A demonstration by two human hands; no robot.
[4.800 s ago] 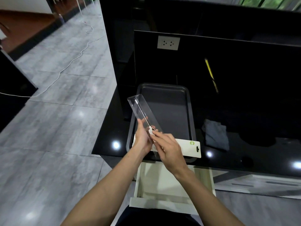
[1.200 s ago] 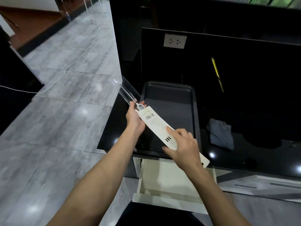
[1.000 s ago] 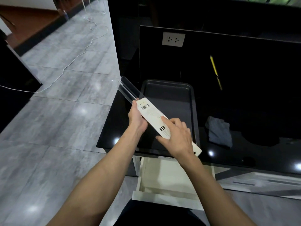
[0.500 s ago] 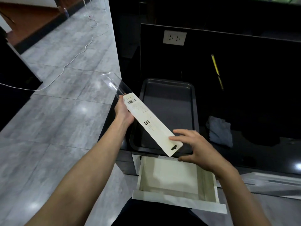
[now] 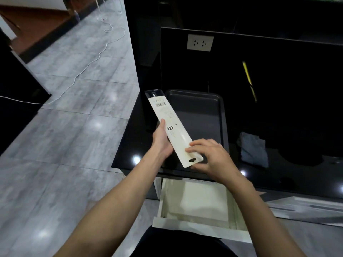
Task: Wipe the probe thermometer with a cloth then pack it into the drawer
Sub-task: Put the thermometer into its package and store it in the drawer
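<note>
Thermometer pack (image 5: pixel 171 127) – long axis diagonal, far-left to near-right – left hand (image 5: pixel 162 140), right hand (image 5: pixel 211 156) gripping.

Open drawer (image 5: pixel 194 203) lies clear below; tray (image 5: pixel 221 115) beyond.

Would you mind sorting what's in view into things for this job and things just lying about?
For the job: thermometer package, held by left hand and right hand; grey cloth; open drawer.

Lying about: black tray; white cable; wall socket.
</note>
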